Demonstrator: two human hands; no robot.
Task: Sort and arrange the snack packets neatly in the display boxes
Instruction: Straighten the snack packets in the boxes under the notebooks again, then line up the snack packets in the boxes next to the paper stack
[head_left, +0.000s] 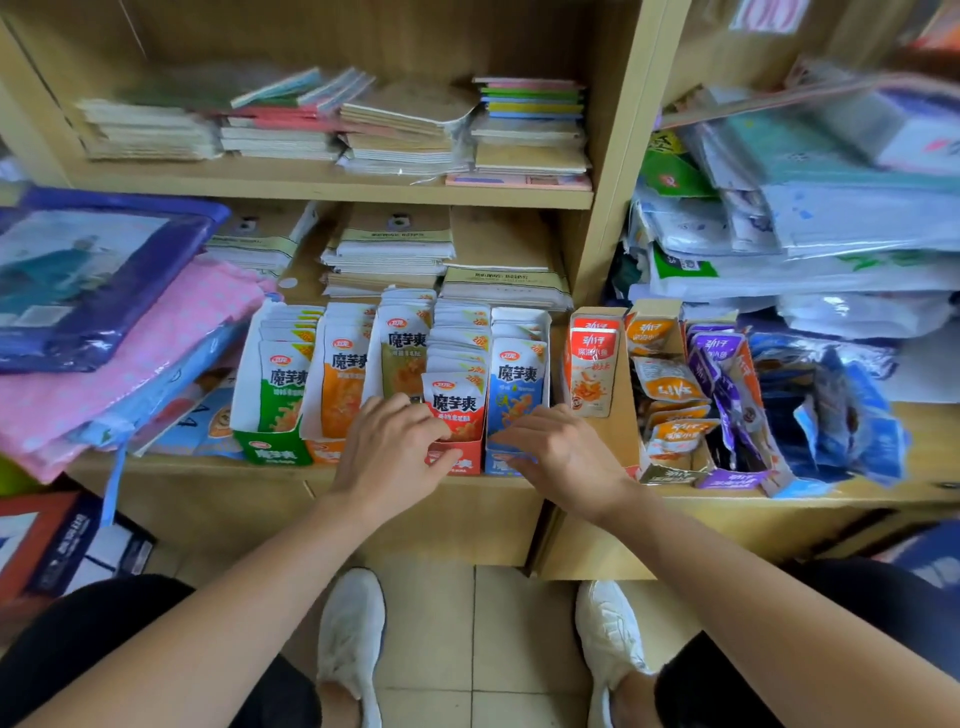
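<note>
Squaring up boxes, by my read; task roughly midway.

Wooden shelf (197, 493) carries it all: five konjac-snack display boxes (244, 389) in a row left-centre, three more to the right.

Left row looks sorted: green box (272, 453), orange box (324, 449), olive packets (405, 358), red box (462, 466), blue box (500, 463). Packets stand upright, faces near.

Right group isn't sorted. Orange packets (670, 389) lie slumped and crooked, and purple packets (717, 358) are tumbled in the purple box (732, 478). Red-white packets (592, 364) stand fine.

Left hand (389, 447): fingers (415, 415) over the red box's near lip, thumb on its front face, pinching it. The front red packet (454, 410) sits just behind.

Right hand (566, 457): fingers (519, 431) bent across the blue box's near wall, thumb hidden. Can't tell grasp from push.

Red and blue boxes touch side by side at the shelf's near edge.

Next, likely: bring both fronts flush with the row, release, then shift right to restand the orange and purple packets. Card walls look thin, so go gently.
</note>
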